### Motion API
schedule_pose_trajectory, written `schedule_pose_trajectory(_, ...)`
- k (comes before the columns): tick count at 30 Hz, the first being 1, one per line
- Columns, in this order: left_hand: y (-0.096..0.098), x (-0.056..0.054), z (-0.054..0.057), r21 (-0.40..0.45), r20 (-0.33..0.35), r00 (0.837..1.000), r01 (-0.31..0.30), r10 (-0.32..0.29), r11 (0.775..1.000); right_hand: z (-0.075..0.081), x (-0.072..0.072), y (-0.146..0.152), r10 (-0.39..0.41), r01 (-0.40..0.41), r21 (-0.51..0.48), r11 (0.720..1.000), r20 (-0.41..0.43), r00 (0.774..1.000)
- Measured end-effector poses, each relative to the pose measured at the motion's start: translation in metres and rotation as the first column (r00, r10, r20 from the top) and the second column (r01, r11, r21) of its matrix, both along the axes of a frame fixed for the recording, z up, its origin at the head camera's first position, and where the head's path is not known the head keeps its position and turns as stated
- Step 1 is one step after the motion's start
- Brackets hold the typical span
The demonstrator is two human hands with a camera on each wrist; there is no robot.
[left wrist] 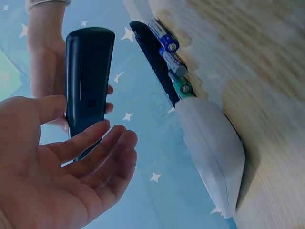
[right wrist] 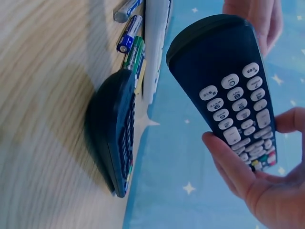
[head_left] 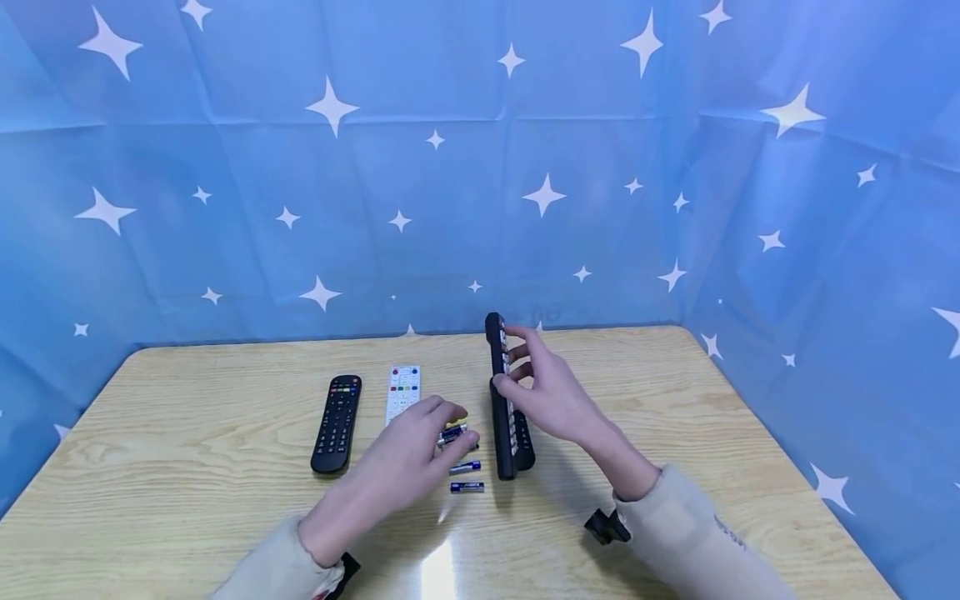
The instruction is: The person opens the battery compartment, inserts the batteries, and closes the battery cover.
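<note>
My right hand (head_left: 551, 396) holds a black remote control (head_left: 504, 437) with white buttons, thumb on one side and fingers on the other. It stands on its long edge, raised over the table. The left wrist view shows its plain back (left wrist: 88, 71), and the right wrist view its button side (right wrist: 214, 52). My left hand (head_left: 408, 454) hovers to the left with loosely bent fingers and nothing in its grasp. Close to its fingertips lie several batteries, among them a blue and silver battery (head_left: 467, 487) and a green battery (right wrist: 133, 52).
A white remote (head_left: 402, 392) lies behind my left hand, partly hidden by it. Farther left is a black remote (head_left: 337, 425). Another black remote (head_left: 526, 446) lies on the wooden table (head_left: 225, 433) just right of the held one. A blue star-patterned curtain (head_left: 450, 208) hangs behind.
</note>
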State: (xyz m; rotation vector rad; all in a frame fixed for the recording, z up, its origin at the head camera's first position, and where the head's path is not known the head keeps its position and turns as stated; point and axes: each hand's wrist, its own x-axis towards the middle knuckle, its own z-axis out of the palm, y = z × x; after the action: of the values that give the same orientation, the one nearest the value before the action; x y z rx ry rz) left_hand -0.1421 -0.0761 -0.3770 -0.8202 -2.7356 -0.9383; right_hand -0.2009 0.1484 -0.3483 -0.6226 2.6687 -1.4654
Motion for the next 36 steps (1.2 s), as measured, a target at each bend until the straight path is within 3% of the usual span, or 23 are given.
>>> schedule_pose_trajectory(8, 0.009, 0.001, -0.002, 0.021, 0.043, 0.999, 0.026, -0.026, 0.999, -0.003, 0.001, -0.004, 0.050, -0.044, -0.110, 0.993, 0.057, 0.997)
schedule_pose_trajectory(19, 0.014, 0.001, -0.002, 0.135, 0.106, 0.993, 0.027, -0.042, 0.990, 0.001, 0.007, -0.010, 0.061, -0.045, -0.197, 0.979, 0.073, 0.996)
schedule_pose_trajectory(29, 0.015, 0.001, 0.002, 0.246, 0.243, 0.965, 0.036, -0.098, 0.969, 0.002, 0.012, -0.011, 0.046, -0.042, -0.231, 0.972, 0.014, 0.999)
schedule_pose_trajectory(36, 0.016, 0.001, 0.002, 0.296, 0.280, 0.951, 0.042, -0.129, 0.954, 0.001, 0.015, -0.012, 0.034, -0.033, -0.257, 0.966, -0.003, 0.999)
